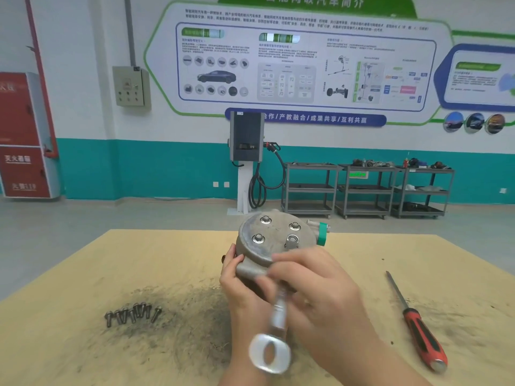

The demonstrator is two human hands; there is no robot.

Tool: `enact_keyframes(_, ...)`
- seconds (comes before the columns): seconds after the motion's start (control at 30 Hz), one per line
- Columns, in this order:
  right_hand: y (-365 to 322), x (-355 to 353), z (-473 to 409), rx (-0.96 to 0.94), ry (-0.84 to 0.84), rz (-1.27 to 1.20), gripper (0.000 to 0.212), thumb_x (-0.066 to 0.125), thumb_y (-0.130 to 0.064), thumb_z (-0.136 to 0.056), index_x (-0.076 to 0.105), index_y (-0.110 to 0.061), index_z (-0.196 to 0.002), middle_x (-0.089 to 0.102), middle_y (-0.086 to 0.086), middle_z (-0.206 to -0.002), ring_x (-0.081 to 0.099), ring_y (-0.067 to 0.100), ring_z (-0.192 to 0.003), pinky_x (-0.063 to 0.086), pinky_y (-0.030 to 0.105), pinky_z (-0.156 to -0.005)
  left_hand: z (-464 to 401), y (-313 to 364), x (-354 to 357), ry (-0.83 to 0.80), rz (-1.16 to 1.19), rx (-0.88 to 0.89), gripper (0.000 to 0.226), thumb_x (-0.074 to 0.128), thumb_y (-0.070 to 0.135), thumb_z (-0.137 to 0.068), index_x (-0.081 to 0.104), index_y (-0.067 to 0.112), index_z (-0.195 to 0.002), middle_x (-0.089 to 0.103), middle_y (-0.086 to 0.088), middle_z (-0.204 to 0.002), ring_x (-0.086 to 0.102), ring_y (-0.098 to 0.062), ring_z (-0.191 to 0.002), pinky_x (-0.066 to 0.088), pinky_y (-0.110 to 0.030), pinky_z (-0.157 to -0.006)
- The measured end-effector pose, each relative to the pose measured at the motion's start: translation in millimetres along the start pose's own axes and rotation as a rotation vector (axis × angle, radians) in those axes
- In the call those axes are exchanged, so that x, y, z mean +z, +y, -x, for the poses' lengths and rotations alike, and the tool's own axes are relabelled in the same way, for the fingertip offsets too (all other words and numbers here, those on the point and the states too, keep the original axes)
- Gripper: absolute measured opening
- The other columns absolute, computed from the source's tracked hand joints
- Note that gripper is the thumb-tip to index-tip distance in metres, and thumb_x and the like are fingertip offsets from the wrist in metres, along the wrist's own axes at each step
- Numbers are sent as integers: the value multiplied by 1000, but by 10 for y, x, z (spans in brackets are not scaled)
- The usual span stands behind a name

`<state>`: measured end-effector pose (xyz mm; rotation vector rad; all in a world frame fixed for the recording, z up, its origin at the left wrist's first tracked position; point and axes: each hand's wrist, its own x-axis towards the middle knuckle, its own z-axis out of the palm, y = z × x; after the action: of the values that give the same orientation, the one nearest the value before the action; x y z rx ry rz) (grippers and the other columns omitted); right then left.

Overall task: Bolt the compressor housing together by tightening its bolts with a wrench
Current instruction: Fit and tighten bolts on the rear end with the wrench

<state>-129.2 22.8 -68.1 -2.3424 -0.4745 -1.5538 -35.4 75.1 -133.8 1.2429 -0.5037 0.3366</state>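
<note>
- Compressor housing (274, 243) stands on end on the tan workbench (139, 260), its round bolted face tilted up toward the wearer, probably so the bolt heads are easy to reach.
- Four flanged bolts (266, 219) sit in that face; how tight they are cannot be told.
- The left hand (237, 277) curls round the housing's lower left side, seemingly to steady it against turning.
- The right hand (315, 282) grips the blurred shaft of a ring-ended wrench (274, 332); its working end is hidden between the hands, so which bolt it engages is unclear.
- Left of the hands, a row of loose bolts (132, 314) lies on a dark smudge.
- Right of the hands, a red-handled screwdriver (418, 324) lies untouched.
- Far beyond the hands, grey carts (367, 188) carry assorted parts too small to identify.
</note>
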Motion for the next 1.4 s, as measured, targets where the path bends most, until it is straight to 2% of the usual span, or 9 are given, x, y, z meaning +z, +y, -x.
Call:
enact_keyframes(0.13, -182, 187, -719, 84, -523, 362, 17, 54, -28, -88, 66, -17, -89, 58, -1, -82, 58, 22, -78, 48, 32, -65, 22, -18, 69, -11, -73, -8, 74, 85, 15, -65, 29, 39, -108, 43, 32, -106, 51, 21, -99, 42, 2, -66)
enact_keyframes(0.37, 416, 381, -1498, 647, -797, 299, 8, 57, -6, -87, 64, -3, -85, 57, 5, -66, 52, 17, -55, 41, 22, -49, 188, -22, 1, -5, -75, 142, 102, 91, 51, -47, 20, 72, -117, 20, 27, -153, 26, -1, -145, 35, -32, -116)
enact_keyframes(0.6, 705, -151, -849, 1473, 117, -751, 6, 57, 1, -94, 58, 4, -99, 59, 10, -79, 45, 3, -39, 30, 10, -34, 207, 11, 65, 59, -77, 191, 93, 90, 53, -51, 24, 55, -116, 21, 7, -157, 24, -11, -149, 36, -46, -117)
enact_keyframes(0.8, 54, -94, 9, 943, 667, -984, 20, 64, -4, -88, 54, -18, -77, 69, 5, -73, 67, 12, -60, 50, 17, -50, 217, 79, 50, 14, -75, 117, 94, 86, 57, -48, 19, 72, -113, 24, 6, -157, 28, -11, -147, 36, -43, -117)
enact_keyframes(0.93, -168, 11, 91, 236, 208, -40, 25, 72, -2, -74, 58, -23, -74, 56, -4, -73, 57, 14, -61, 47, 23, -54, 123, 82, -11, -59, 10, -26, 82, 82, 50, -57, 30, 57, -120, 36, 2, -154, 47, -15, -135, 44, -44, -111)
enact_keyframes(1.0, -186, 30, -237, 128, -132, 135, 13, 66, -10, -71, 56, -17, -73, 43, -7, -73, 48, 16, -59, 41, 27, -48, 30, 44, -2, -111, 85, -129, 66, 73, 44, -65, 40, 33, -122, 48, -5, -145, 56, -21, -120, 50, -46, -102)
enact_keyframes(1.1, -156, 208, -848, 136, -569, 383, 5, 62, -20, -83, 59, -16, -83, 49, -3, -81, 54, 24, -73, 50, 34, -62, 70, 75, 14, -84, 61, -106, 88, 79, 47, -41, 35, 62, -116, 57, 23, -118, 65, -13, -101, 58, -39, -75)
enact_keyframes(1.3, 467, 397, -1537, 721, -836, 265, 13, 56, -5, -87, 67, -2, -91, 58, 3, -59, 46, 14, -47, 37, 20, -44, 179, 45, -7, -45, -68, 75, 109, 97, 40, -48, 17, 76, -113, 23, 19, -154, 32, -7, -143, 40, -40, -114)
enact_keyframes(1.4, 780, 124, -1386, 1255, -593, -246, 5, 54, -1, -93, 59, -1, -93, 56, 5, -60, 36, 7, -38, 25, 14, -39, 186, 41, 8, -10, -74, 130, 100, 94, 44, -48, 22, 66, -114, 23, 12, -157, 27, -11, -147, 38, -43, -116)
